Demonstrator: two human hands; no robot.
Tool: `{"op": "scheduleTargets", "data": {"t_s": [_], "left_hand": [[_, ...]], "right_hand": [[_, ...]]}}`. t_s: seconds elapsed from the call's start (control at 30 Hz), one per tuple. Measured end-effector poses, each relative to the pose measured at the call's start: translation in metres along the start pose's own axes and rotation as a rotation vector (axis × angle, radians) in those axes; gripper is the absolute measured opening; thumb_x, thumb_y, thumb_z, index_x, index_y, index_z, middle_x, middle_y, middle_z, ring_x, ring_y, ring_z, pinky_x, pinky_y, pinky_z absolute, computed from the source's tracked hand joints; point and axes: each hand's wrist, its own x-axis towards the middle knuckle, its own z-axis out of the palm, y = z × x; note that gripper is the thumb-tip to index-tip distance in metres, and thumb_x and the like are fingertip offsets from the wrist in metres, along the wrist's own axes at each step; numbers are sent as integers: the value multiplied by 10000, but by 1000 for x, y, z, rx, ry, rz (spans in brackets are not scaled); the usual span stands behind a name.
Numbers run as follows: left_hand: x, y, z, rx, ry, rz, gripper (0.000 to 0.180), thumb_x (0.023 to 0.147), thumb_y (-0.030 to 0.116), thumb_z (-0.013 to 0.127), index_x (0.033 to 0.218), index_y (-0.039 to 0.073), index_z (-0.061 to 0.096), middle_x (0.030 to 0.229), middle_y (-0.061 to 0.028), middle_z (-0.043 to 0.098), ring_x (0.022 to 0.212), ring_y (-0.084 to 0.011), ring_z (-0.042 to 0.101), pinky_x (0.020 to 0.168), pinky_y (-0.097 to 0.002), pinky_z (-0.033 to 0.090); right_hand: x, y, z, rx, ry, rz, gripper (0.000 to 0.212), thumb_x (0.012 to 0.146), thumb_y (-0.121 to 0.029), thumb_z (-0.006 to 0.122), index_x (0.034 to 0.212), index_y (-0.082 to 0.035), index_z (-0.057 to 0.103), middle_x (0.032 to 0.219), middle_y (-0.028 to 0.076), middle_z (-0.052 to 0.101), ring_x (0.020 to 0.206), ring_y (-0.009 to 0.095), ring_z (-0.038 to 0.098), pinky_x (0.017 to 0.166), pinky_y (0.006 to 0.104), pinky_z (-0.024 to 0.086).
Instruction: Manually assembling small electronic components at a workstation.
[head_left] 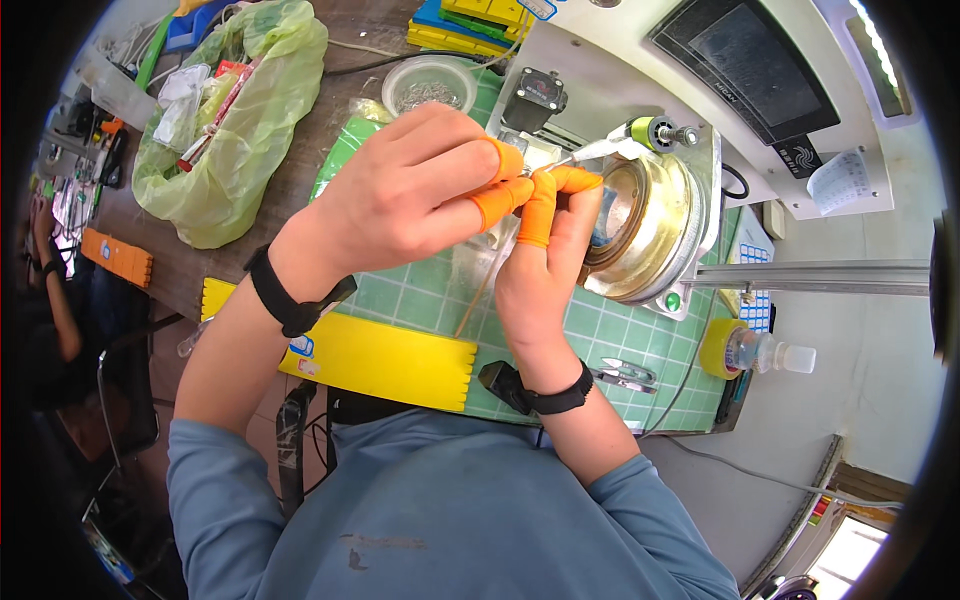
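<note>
My left hand (415,195) comes in from the left, its thumb and index finger in orange finger cots and pinched together. Close against it, my right hand (540,275) also has orange cots on its fingers, which are bent in a pinch. Whatever lies between the fingertips is too small and too covered to name. A pale nozzle-like tip (597,147) on a green cylindrical holder (652,133) points toward the fingertips. Beside my right hand stands a round, brass-coloured pot (650,235) on the machine. A thin brown stick (479,292) lies under my hands.
A green gridded mat (400,296) covers the bench. Around it are a yellow notched strip (385,358), thread snips (626,374), a tub of small metal parts (430,82), a pale green plastic bag (265,135), a screen (745,65), a metal rail (820,277) and a clear bottle (765,352).
</note>
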Motion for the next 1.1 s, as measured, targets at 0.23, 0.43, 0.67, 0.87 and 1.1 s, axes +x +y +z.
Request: {"op": "scheduleTargets", "data": {"t_s": [0.23,0.43,0.67,0.87,1.1], "left_hand": [[-6,-3,0,82,-10,-25,360,639,120,732,994,66,766,1024,-41,669,888,-233,599,807,-409,529],[-12,-1,-5,55,92,-44,187,695,140,681,868,69,675,943,-22,601,927,-224,625,849,-394,518],[-5,15,-8,-55,93,11,152,762,108,693,880,20,654,989,-87,624,991,-283,624,909,-455,524],[8,22,-22,-20,62,-105,256,808,122,675,1038,10,662,1026,-97,579,977,-291,596,910,-401,494],[-36,28,-46,-172,-362,-797,263,920,118,629,1168,41,667,1105,-145,563,895,-326,615,776,-427,484]], "right_hand": [[6,4,4,-87,40,-45,34,1087,-87,458,1119,-77,465,1014,7,491,903,83,455,826,240,409],[5,1,8,-268,32,-80,76,999,-37,472,1073,-48,457,1018,49,414,937,158,430,862,285,400],[-6,-1,-13,-219,-3,-107,135,1079,-190,469,1123,-62,478,1046,44,471,974,158,454,909,302,399],[1,10,-17,36,-16,21,192,1039,-85,462,1228,-64,486,1133,52,508,1017,140,501,927,290,421],[4,7,3,-91,107,90,94,1098,-149,433,1150,-96,491,994,3,461,843,104,432,761,260,391]]}}
